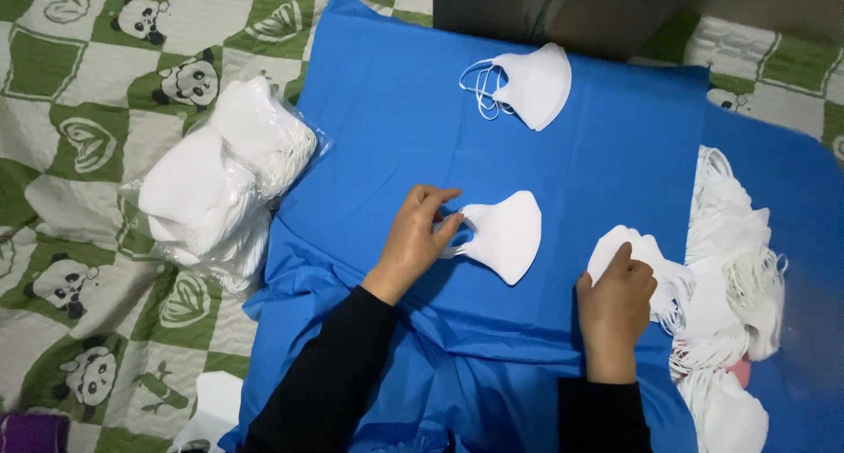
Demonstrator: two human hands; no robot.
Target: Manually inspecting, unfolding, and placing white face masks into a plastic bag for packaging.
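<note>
Only the head camera here, looking straight down at a blue sheet spread over a green and white panda quilt.

The left hand comes in from the bottom on a black sleeve, forearm angled up and to the right. Wrist is fairly flat and the fingers curl over, pinching the ear-loop end of a single white mask that lies flat on the sheet, roughly in the middle. So that hand is grasping the mask by its left edge, thumb tucked under the loop area.

The right hand points almost straight up the frame, knuckles toward the camera and fingers folded down. Its fingertips press on a folded mask at the left edge of a loose heap of masks on the right side of the sheet. Can't tell if it's really gripping that one or just resting on it.

Further up the sheet sits a small stack of masks with the loops facing left, well apart from both hands. Off the sheet's left edge there's a clear plastic bag of masks on the quilt.
</note>
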